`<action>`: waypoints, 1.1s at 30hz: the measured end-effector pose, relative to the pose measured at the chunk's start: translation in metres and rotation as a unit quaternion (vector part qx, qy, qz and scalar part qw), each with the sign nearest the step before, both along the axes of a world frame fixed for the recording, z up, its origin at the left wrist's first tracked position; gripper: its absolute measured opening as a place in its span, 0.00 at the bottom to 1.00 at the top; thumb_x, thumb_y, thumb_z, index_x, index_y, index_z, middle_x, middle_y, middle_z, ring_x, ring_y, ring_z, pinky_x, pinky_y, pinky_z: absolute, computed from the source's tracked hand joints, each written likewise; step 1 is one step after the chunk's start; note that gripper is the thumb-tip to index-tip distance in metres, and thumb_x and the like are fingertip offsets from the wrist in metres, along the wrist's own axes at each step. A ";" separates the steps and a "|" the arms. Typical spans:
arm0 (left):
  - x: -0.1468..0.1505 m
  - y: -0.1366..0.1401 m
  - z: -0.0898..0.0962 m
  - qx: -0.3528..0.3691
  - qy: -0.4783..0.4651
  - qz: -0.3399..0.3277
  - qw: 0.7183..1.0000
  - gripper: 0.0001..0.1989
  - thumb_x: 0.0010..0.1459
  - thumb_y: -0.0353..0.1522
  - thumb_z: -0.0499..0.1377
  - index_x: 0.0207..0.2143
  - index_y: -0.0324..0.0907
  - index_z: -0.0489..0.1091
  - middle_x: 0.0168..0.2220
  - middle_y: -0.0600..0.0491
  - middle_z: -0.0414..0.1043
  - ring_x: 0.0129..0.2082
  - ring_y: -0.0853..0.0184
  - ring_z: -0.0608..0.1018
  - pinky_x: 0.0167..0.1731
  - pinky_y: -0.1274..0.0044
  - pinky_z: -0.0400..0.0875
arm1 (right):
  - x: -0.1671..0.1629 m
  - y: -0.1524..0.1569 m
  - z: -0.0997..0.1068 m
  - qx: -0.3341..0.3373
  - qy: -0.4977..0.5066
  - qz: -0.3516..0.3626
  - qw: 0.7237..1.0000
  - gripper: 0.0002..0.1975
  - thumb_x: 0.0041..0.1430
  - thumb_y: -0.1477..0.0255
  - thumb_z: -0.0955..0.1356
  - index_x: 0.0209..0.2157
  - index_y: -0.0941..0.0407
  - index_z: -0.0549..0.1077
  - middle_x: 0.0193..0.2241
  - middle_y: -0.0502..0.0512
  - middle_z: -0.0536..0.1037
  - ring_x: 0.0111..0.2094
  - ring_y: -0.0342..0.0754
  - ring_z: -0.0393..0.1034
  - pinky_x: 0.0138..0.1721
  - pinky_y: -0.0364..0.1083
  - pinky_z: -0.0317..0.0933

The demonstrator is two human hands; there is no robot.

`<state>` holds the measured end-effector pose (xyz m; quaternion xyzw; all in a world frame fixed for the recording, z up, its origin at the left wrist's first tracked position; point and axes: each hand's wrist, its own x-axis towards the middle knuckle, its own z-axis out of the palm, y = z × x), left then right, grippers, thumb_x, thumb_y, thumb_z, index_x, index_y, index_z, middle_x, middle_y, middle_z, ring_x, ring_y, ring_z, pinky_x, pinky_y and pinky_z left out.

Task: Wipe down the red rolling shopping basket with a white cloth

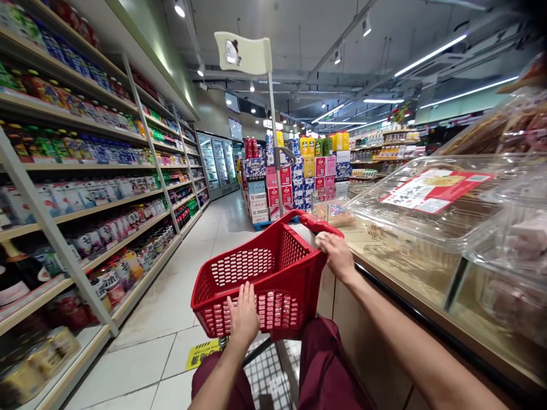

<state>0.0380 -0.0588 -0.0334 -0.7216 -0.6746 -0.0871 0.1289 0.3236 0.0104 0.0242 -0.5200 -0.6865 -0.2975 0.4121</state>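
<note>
A red plastic shopping cart (294,302) with perforated sides stands turned sideways in front of my legs. My right hand (337,255) is wrapped round one end of its red handle (318,224). Against the near side wall lies my left hand (245,314), fingers stretched out and pointing up, holding nothing. The part of the basket's inside that I can see shows no goods. A pole (273,114) with a cream-coloured sign plate (243,53) rises behind the cart; where its foot is fixed is hidden.
Drink shelves (85,159) line the left side. Close on the right is a counter (384,307) with clear food packs (427,199). Stacked drink cartons (280,193) stand ahead, with glass-door fridges (217,162) farther back. A yellow floor sticker (199,354) lies beneath the cart.
</note>
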 end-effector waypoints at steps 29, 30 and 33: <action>-0.031 -0.007 -0.017 0.026 -0.029 0.051 0.998 0.37 0.45 0.25 0.47 0.60 0.37 0.44 0.63 0.49 0.41 0.62 0.61 0.46 0.58 0.55 0.40 | -0.097 -0.022 -0.032 -0.073 -0.069 0.129 0.987 0.18 0.59 0.80 0.57 0.47 0.53 0.70 0.50 0.54 0.69 0.52 0.50 0.57 0.53 0.51 0.48; -0.033 -0.008 -0.017 0.028 -0.029 0.052 0.998 0.37 0.45 0.25 0.47 0.60 0.37 0.44 0.63 0.49 0.41 0.62 0.61 0.46 0.58 0.55 0.39 | -0.101 -0.022 -0.035 -0.076 -0.081 0.138 0.984 0.19 0.59 0.81 0.57 0.47 0.53 0.69 0.50 0.53 0.69 0.53 0.50 0.57 0.53 0.52 0.48; -0.037 -0.011 -0.017 0.031 -0.034 0.066 0.997 0.36 0.45 0.24 0.46 0.60 0.37 0.45 0.63 0.50 0.41 0.62 0.62 0.47 0.58 0.55 0.40 | -0.096 -0.016 -0.036 -0.072 -0.037 0.078 0.994 0.20 0.58 0.82 0.56 0.47 0.54 0.70 0.50 0.56 0.69 0.53 0.54 0.57 0.54 0.56 0.45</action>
